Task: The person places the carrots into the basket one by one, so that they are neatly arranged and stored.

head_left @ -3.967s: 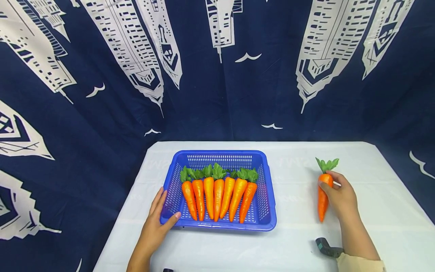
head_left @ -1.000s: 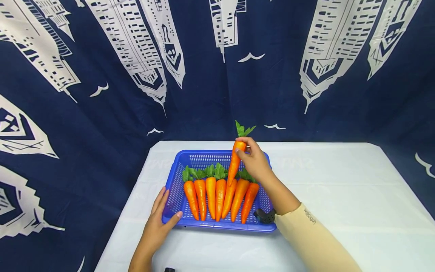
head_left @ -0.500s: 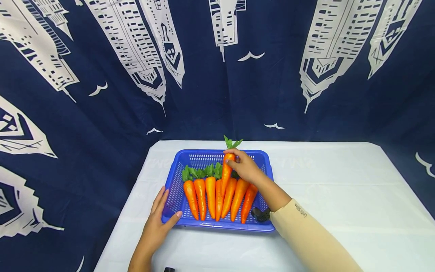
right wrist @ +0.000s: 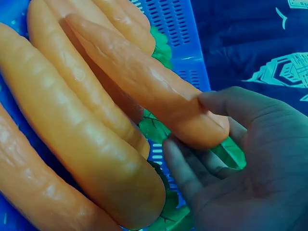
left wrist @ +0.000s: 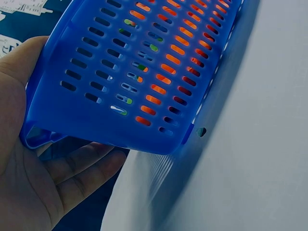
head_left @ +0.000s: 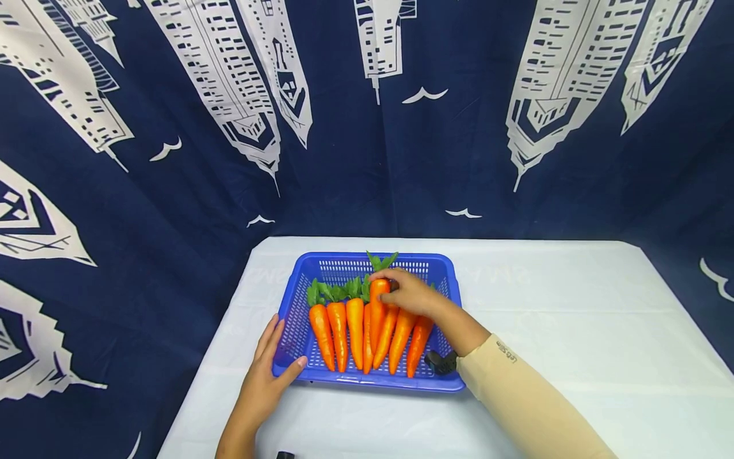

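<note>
My right hand [head_left: 410,293] pinches an orange carrot [head_left: 376,320] near its leafy top, inside a blue perforated basket [head_left: 378,382]. It lies over a row of several orange and yellow carrots [head_left: 321,336], leaves pointing to the far side. In the right wrist view, thumb and fingers [right wrist: 177,166] stand on either side of the thick end of the held carrot [right wrist: 144,79]. My left hand [head_left: 265,376] rests on the basket's near left corner with straight fingers on the left rim and thumb on the front. The left wrist view shows its palm [left wrist: 29,187] beside the basket wall [left wrist: 48,103].
The basket stands on a white-covered table [head_left: 573,331]. Behind it hangs a navy curtain [head_left: 344,191] with white building prints. A black device [head_left: 440,363] sits at my right wrist, and a small black object [head_left: 285,455] shows at the bottom edge.
My right hand has brought the carrot from the right side of the table over the basket, then lowered it leftward onto the row. The left hand has stayed at the basket's corner.
</note>
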`<state>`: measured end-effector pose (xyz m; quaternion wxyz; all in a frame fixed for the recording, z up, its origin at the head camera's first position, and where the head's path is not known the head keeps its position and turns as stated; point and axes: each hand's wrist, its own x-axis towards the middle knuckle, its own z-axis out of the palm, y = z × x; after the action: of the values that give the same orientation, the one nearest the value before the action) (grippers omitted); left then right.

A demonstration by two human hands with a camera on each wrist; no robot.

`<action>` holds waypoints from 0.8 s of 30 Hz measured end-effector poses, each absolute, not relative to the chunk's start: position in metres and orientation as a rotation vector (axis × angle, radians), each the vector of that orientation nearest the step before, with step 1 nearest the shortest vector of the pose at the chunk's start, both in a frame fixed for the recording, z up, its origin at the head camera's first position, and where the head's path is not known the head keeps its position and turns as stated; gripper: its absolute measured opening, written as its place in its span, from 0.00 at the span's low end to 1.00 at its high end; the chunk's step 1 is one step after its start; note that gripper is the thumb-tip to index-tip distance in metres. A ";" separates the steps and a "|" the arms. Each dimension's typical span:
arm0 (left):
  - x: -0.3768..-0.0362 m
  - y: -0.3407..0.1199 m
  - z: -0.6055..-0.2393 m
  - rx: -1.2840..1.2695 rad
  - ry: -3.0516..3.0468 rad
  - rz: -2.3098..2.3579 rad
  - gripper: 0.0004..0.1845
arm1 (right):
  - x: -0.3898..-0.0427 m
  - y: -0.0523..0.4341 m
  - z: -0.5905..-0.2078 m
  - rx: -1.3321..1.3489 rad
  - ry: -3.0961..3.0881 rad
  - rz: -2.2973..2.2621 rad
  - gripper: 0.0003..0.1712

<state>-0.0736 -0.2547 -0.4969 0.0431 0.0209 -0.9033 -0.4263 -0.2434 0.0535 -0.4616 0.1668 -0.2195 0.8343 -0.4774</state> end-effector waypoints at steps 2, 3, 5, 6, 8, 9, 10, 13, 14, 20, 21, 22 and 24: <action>-0.073 -0.254 -0.497 0.062 -2.759 -1.309 0.47 | -0.243 0.055 -0.463 -0.659 2.394 -1.310 0.23; -0.073 -0.254 -0.497 0.059 -2.757 -1.310 0.47 | -0.243 0.056 -0.464 -0.668 2.406 -1.286 0.23; -0.073 -0.253 -0.497 0.056 -2.756 -1.310 0.47 | -0.244 0.057 -0.465 -0.695 2.433 -1.239 0.24; -0.073 -0.253 -0.497 0.056 -2.758 -1.309 0.47 | -0.244 0.058 -0.465 -0.704 2.456 -1.212 0.24; -0.073 -0.253 -0.497 0.056 -2.761 -1.303 0.47 | -0.244 0.058 -0.464 -0.716 2.495 -1.159 0.25; -0.073 -0.253 -0.496 0.057 -2.763 -1.301 0.47 | -0.244 0.059 -0.463 -0.726 2.519 -1.123 0.25; -0.073 -0.252 -0.496 0.058 -2.765 -1.299 0.47 | -0.244 0.059 -0.463 -0.736 2.541 -1.084 0.26; -0.073 -0.252 -0.496 0.059 -2.767 -1.293 0.47 | -0.243 0.060 -0.461 -0.777 2.593 -0.965 0.26; -0.073 -0.252 -0.496 0.059 -2.766 -1.293 0.47 | -0.242 0.060 -0.461 -0.791 2.605 -0.933 0.26; -0.073 -0.251 -0.497 0.059 -2.760 -1.301 0.47 | -0.239 0.060 -0.462 -0.837 2.609 -0.889 0.28; -0.073 -0.251 -0.497 0.058 -2.758 -1.304 0.47 | -0.239 0.060 -0.462 -0.837 2.598 -0.895 0.28; -0.073 -0.251 -0.497 0.058 -2.758 -1.304 0.46 | -0.239 0.060 -0.462 -0.837 2.586 -0.900 0.28; -0.073 -0.251 -0.497 0.057 -2.759 -1.301 0.46 | -0.239 0.060 -0.463 -0.834 2.564 -0.903 0.29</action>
<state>-0.0728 -0.2512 -0.4970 0.0454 0.0185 -0.9034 -0.4260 -0.2391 0.0604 -0.4633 0.1484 -0.2900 0.8917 -0.3141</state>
